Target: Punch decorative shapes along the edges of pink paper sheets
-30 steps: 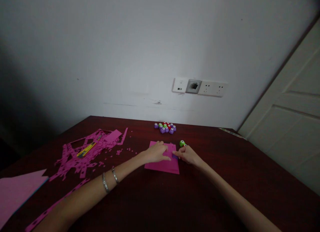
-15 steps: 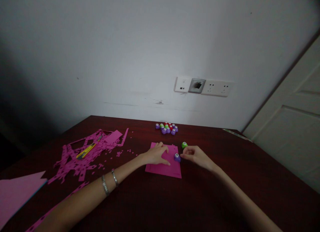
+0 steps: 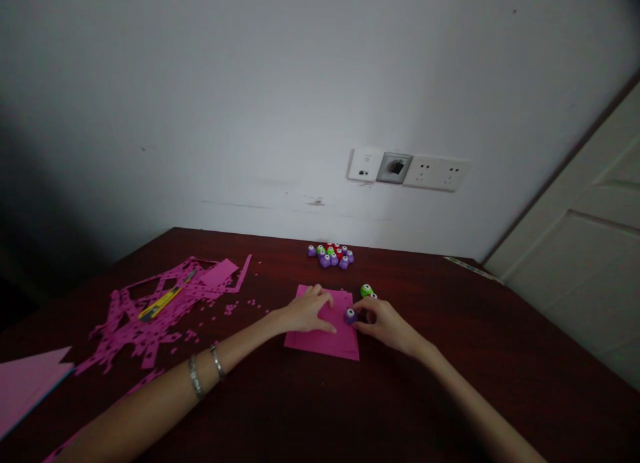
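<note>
Punched scraps lie at the left, while a purple punch sits at the pink sheet's right edge

At the far left, pale pink paper sheets (image 3: 30,386) lie on the dark red-brown table (image 3: 320,416). Next comes a tangle of bright pink, hole-punched paper scraps (image 3: 150,356), with a slim yellow utility knife (image 3: 163,303) on top and tiny loose pink paper bits (image 3: 231,309) to its right. That much cutting and punching is done; who did it, the view cannot say.

The left hand (image 3: 305,314) (two silver bangles on its forearm) rests on a flat, squarish bright pink paper sheet (image 3: 320,343), thumb and fingers spread wide. Beyond the sheet stands a cluster of small purple, green and red plastic punches (image 3: 327,260) with eye-like tops.

A small purple plastic punch (image 3: 351,318) is at the sheet's right edge, seemingly pinched between the right hand's (image 3: 393,326) thumb and forefinger. A round green plastic punch (image 3: 367,290) stands just beyond that hand, another eye-like top partly hidden beside it. Most of the sheet's visible middle looks uncut; how much work remains cannot be told.
</note>
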Demonstrator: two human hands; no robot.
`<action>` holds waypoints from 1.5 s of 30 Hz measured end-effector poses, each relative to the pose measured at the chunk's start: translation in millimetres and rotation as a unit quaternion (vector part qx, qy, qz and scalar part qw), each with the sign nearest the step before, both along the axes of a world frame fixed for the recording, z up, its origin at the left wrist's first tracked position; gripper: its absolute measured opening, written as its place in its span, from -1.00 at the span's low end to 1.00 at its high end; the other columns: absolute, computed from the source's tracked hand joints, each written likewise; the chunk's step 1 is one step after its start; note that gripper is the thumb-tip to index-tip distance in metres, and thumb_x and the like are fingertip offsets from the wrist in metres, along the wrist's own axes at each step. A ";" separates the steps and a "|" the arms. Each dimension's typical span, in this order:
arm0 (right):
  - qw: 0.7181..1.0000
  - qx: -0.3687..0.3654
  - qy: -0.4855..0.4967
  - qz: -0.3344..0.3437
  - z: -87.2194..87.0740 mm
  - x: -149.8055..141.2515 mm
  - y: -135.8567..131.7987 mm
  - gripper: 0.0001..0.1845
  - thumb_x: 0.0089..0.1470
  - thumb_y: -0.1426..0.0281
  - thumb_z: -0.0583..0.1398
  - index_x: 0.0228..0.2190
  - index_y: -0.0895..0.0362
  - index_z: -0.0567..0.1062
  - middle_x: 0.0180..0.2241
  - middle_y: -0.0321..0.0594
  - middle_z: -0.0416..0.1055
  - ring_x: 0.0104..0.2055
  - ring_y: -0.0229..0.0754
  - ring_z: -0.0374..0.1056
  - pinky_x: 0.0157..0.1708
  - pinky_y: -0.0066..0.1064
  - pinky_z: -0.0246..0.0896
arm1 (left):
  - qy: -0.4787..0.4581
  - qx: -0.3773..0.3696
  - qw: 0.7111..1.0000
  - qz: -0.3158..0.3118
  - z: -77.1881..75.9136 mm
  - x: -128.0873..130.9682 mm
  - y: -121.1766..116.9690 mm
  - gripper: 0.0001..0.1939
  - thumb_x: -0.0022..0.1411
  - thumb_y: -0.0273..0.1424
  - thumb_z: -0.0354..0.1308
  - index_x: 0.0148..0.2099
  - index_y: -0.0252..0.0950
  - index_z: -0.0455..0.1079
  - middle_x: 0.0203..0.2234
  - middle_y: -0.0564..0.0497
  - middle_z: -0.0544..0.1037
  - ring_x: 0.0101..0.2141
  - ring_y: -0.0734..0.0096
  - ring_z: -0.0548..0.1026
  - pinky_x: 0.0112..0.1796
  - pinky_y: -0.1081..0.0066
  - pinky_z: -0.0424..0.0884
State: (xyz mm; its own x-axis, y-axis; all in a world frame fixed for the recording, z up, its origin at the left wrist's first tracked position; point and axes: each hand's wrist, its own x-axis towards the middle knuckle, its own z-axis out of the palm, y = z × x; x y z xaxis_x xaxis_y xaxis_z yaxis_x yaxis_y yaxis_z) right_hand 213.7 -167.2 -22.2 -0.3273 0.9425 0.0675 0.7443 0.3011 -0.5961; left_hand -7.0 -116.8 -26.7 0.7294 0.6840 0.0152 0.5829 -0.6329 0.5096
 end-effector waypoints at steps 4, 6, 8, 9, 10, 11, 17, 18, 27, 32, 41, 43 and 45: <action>1.000 -0.004 0.000 -0.004 0.8 1.5 1.0 -0.78 -0.08 0.35 0.23 -0.31 0.14 0.51 -0.46 -0.27 0.35 -0.46 -0.28 0.19 -0.47 -0.47 0.08 | 0.002 0.005 1.000 0.003 -1.7 -0.4 1.1 -0.40 -0.11 0.00 0.21 -0.09 -0.27 0.28 -0.18 -0.07 0.25 -0.15 0.21 0.25 -0.21 0.34 0.24; 1.000 -0.010 -0.001 -0.007 2.0 3.2 1.7 -0.79 -0.08 0.35 0.23 -0.32 0.13 0.51 -0.47 -0.27 0.36 -0.47 -0.28 0.19 -0.48 -0.47 0.08 | 0.004 0.004 1.000 0.001 -1.7 -0.6 1.2 -0.40 -0.12 0.00 0.21 -0.10 -0.27 0.28 -0.18 -0.07 0.25 -0.16 0.20 0.25 -0.22 0.34 0.24; 1.000 -0.014 -0.004 -0.012 3.9 6.2 2.3 -0.79 -0.09 0.35 0.23 -0.33 0.13 0.52 -0.47 -0.27 0.35 -0.47 -0.28 0.19 -0.48 -0.47 0.07 | 0.006 0.001 1.000 0.003 -1.4 -0.7 1.0 -0.41 -0.12 0.00 0.22 -0.12 -0.27 0.28 -0.18 -0.07 0.24 -0.16 0.21 0.25 -0.24 0.35 0.24; 1.000 -0.015 -0.006 -0.013 5.1 8.3 2.4 -0.79 -0.10 0.35 0.23 -0.34 0.14 0.51 -0.48 -0.27 0.35 -0.47 -0.28 0.20 -0.48 -0.47 0.07 | 0.005 0.000 1.000 0.004 -1.3 -0.6 0.9 -0.42 -0.13 -0.01 0.22 -0.13 -0.27 0.29 -0.18 -0.06 0.24 -0.17 0.22 0.26 -0.24 0.35 0.24; 1.000 -0.017 -0.008 -0.012 6.7 11.0 2.4 -0.80 -0.10 0.36 0.23 -0.35 0.14 0.51 -0.48 -0.27 0.35 -0.47 -0.28 0.20 -0.49 -0.47 0.07 | 0.004 0.000 1.000 0.006 -1.3 -0.6 0.8 -0.42 -0.12 -0.01 0.22 -0.13 -0.27 0.29 -0.19 -0.06 0.24 -0.17 0.22 0.26 -0.24 0.36 0.24; 1.000 -0.022 -0.009 -0.010 8.5 14.1 2.3 -0.81 -0.10 0.37 0.22 -0.36 0.15 0.51 -0.49 -0.27 0.35 -0.48 -0.29 0.20 -0.49 -0.47 0.07 | 0.002 0.001 1.000 0.005 -1.4 -0.5 0.8 -0.43 -0.12 -0.01 0.22 -0.13 -0.27 0.29 -0.19 -0.05 0.24 -0.17 0.23 0.26 -0.23 0.36 0.24; 0.994 -0.108 -0.003 0.025 19.6 36.3 1.2 -0.84 -0.13 0.37 0.21 -0.42 0.18 0.46 -0.48 -0.26 0.40 -0.47 -0.29 0.24 -0.49 -0.49 0.12 | 0.005 0.003 1.000 0.001 -3.5 -0.4 1.7 -0.42 -0.12 0.01 0.21 -0.12 -0.25 0.27 -0.19 -0.05 0.24 -0.17 0.22 0.27 -0.22 0.34 0.24; 0.993 -0.113 -0.003 0.028 20.6 39.1 1.0 -0.84 -0.13 0.37 0.21 -0.43 0.18 0.46 -0.47 -0.26 0.40 -0.46 -0.29 0.24 -0.49 -0.49 0.13 | 0.007 0.001 1.000 0.002 -3.8 -0.3 1.9 -0.41 -0.12 0.01 0.21 -0.12 -0.25 0.27 -0.19 -0.05 0.23 -0.17 0.21 0.26 -0.22 0.33 0.24; 0.983 -0.181 -0.002 -0.023 22.3 44.2 -3.4 -0.79 -0.15 0.35 0.18 -0.38 0.15 0.40 -0.42 -0.23 0.37 -0.58 -0.34 0.21 -0.74 -0.56 0.10 | 0.007 -0.005 1.000 0.001 -5.6 -0.8 3.6 -0.39 -0.13 0.06 0.17 -0.11 -0.24 0.27 -0.17 -0.05 0.22 -0.18 0.21 0.25 -0.22 0.32 0.23; 0.993 -0.112 0.018 0.006 30.8 50.9 -1.4 -0.76 -0.10 0.22 0.20 -0.44 0.16 0.43 -0.48 -0.24 0.40 -0.51 -0.30 0.27 -0.59 -0.53 0.14 | 0.001 -0.007 1.000 -0.001 -7.4 -1.5 4.1 -0.38 -0.14 0.05 0.18 -0.10 -0.25 0.28 -0.17 -0.06 0.22 -0.18 0.21 0.26 -0.23 0.33 0.23; 0.980 0.078 -0.003 -0.183 -23.7 77.5 17.6 -0.53 0.07 0.06 -0.05 -0.69 0.11 0.20 -0.69 -0.32 0.21 -0.60 -0.29 0.15 -0.56 -0.48 0.02 | -0.004 -0.015 1.000 -0.003 -2.7 -1.4 1.3 -0.42 -0.12 0.01 0.20 -0.12 -0.25 0.28 -0.20 -0.05 0.23 -0.14 0.20 0.25 -0.15 0.29 0.24; 0.977 0.097 -0.026 -0.186 -32.5 76.2 17.0 -0.56 0.06 0.09 -0.04 -0.69 0.10 0.19 -0.67 -0.32 0.22 -0.58 -0.28 0.16 -0.53 -0.47 0.00 | -0.006 -0.025 1.000 -0.005 -0.4 -2.1 -0.1 -0.44 -0.12 -0.04 0.22 -0.12 -0.26 0.29 -0.20 -0.06 0.24 -0.14 0.20 0.26 -0.13 0.28 0.23; 0.976 0.108 -0.054 -0.182 -36.7 73.7 15.4 -0.59 0.05 0.13 -0.02 -0.68 0.10 0.20 -0.67 -0.32 0.24 -0.58 -0.28 0.17 -0.52 -0.47 -0.03 | -0.013 -0.035 0.999 -0.009 0.9 -2.8 -0.4 -0.46 -0.11 -0.09 0.24 -0.12 -0.28 0.30 -0.20 -0.07 0.26 -0.14 0.22 0.28 -0.12 0.29 0.24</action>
